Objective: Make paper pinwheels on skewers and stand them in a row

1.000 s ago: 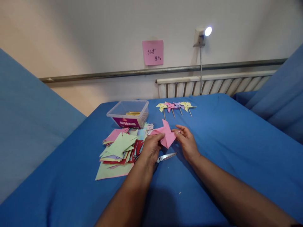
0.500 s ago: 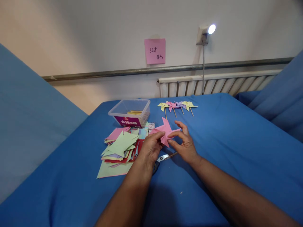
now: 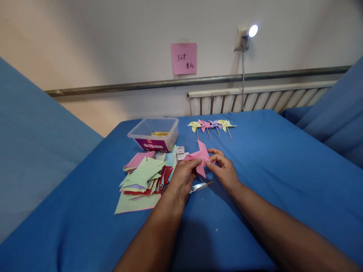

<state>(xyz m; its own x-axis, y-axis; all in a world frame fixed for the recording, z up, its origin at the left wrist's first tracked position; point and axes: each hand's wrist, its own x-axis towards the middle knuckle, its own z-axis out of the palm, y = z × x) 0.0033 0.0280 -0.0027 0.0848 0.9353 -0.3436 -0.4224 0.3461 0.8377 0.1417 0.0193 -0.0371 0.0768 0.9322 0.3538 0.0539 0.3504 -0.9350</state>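
Note:
Between my hands, above the blue cloth, is a pink paper pinwheel (image 3: 202, 151) with pointed blades and no stick in sight. My left hand (image 3: 185, 174) pinches it from the left, thumb near the middle. On the other side my right hand (image 3: 224, 168) grips it with thumb and fingers close to the centre; its right blade is partly covered. Below lie scissors (image 3: 200, 186), their handles mostly hidden by my left hand and wrist. Left of that hand rises a stack of cut coloured paper (image 3: 144, 175), with light green on top.
Behind the paper stands a clear plastic box (image 3: 153, 132) with thin wooden sticks (image 3: 160, 133) in it. Several finished pinwheels (image 3: 206, 126) on sticks lie in a row at the back. A radiator (image 3: 255, 99) and rail line the wall; blue curtains (image 3: 36, 151) hang at both sides.
My right hand's fingers have closed in around the pinwheel's right blade, thumb towards the centre. The pinwheel and both hands have shifted slightly right, and more of the scissors' blade shows.

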